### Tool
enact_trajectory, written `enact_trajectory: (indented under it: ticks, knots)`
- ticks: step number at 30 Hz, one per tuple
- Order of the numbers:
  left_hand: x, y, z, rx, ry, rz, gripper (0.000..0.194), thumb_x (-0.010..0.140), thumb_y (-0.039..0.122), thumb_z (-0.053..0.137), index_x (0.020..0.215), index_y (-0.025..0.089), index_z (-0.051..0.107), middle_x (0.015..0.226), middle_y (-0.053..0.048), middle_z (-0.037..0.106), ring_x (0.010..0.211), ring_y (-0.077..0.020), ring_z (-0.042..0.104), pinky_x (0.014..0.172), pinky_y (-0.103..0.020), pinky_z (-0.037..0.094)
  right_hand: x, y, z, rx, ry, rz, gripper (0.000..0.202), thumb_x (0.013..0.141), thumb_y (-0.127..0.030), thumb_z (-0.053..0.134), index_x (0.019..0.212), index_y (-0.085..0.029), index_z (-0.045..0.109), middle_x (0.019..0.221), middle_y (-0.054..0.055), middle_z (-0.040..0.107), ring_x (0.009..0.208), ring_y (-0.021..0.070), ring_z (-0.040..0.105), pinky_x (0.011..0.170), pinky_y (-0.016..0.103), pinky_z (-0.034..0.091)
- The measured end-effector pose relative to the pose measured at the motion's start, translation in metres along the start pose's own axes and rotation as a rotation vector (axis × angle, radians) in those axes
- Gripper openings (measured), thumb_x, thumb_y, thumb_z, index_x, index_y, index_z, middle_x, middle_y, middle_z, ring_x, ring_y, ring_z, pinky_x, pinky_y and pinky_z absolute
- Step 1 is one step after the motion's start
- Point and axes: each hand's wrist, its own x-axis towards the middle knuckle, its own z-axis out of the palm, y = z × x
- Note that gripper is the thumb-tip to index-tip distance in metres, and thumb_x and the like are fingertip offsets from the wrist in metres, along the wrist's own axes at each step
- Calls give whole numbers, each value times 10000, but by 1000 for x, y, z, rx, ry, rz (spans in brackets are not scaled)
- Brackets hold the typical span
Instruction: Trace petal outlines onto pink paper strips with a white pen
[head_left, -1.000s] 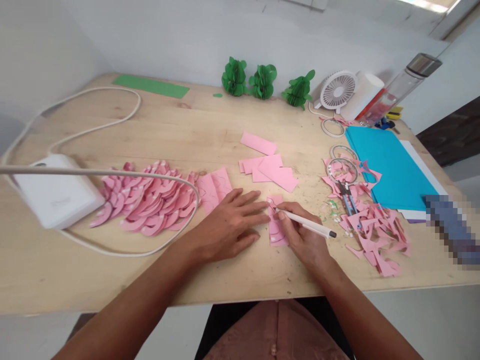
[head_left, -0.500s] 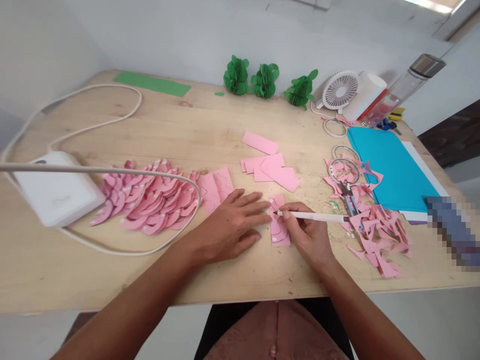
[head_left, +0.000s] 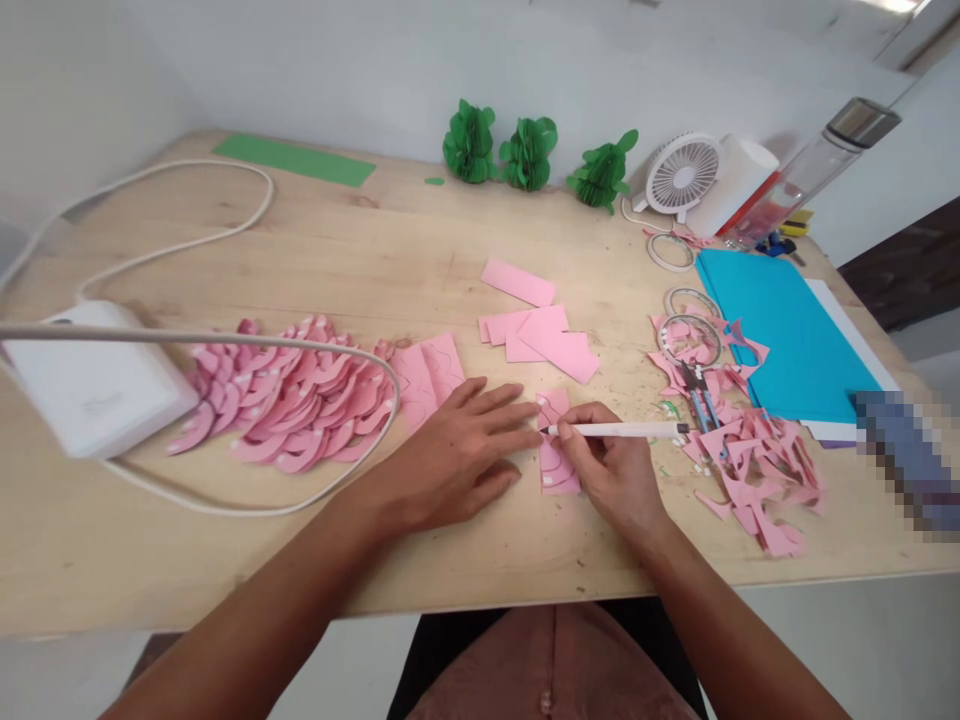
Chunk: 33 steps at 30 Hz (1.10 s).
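Note:
A small pink paper strip (head_left: 556, 470) with curved pen lines lies upright before me on the table. My right hand (head_left: 611, 465) grips a white pen (head_left: 637, 430), its dark tip touching the strip near the left edge. Flat on the table, my left hand (head_left: 465, 455) has its fingers spread, the fingertips at the strip's left edge. Beyond the left hand are pink sheets with drawn lines (head_left: 442, 365). Blank pink strips (head_left: 544, 335) overlap behind the marked one.
Left: a pile of pink cut shapes (head_left: 307, 400), a white box (head_left: 97, 385) and a looping cable. Right: pink scraps (head_left: 772, 470), scissors (head_left: 701, 400), tape rolls and blue sheets (head_left: 787, 335). Green paper shapes (head_left: 529, 155), a fan (head_left: 682, 175) and a bottle stand at the back.
The pen tip has moved slightly left and down on the strip, and the pen lies a little more level. My left hand has stayed in place.

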Motion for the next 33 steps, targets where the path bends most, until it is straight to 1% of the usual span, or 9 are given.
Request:
enact_trajectory:
  ticks: [6,12,20,26,33]
  knots:
    - [1,-1,0,-7,4,-6,383,886,179,508,1255,261,567,1395,-35,537,1362,-288,372,1118,-519,231,1,0,0,-24,-9,18,114,887,-272,535,865,-190,610,695,-15,590,546,99,497,507,225,371]
    - [1,0,0,-11,1,-6,403,882,173,512,1273,261,555,1396,-38,536,1359,-286,374,1116,-522,234,1,1,1,-57,-15,-35,110,888,-253,526,858,-196,615,737,-4,620,581,106,527,544,231,400]
    - [1,0,0,-9,0,-8,402,888,177,503,1277,265,550,1400,-30,533,1366,-283,365,1117,-519,225,2,-1,1,-102,-5,-66,100,876,-235,523,849,-197,612,743,3,637,616,117,563,577,234,431]
    - [1,0,0,-9,6,-4,376,889,186,509,1253,258,566,1387,-35,544,1359,-286,374,1114,-517,230,2,-1,1,-81,0,-47,101,873,-234,522,840,-190,607,705,-12,611,554,97,528,519,216,396]
    - [1,0,0,-4,1,-5,383,888,183,507,1261,255,561,1394,-34,538,1358,-285,373,1110,-522,234,2,-1,1,-102,16,-57,100,868,-226,520,832,-187,605,709,-10,605,561,96,522,524,215,390]
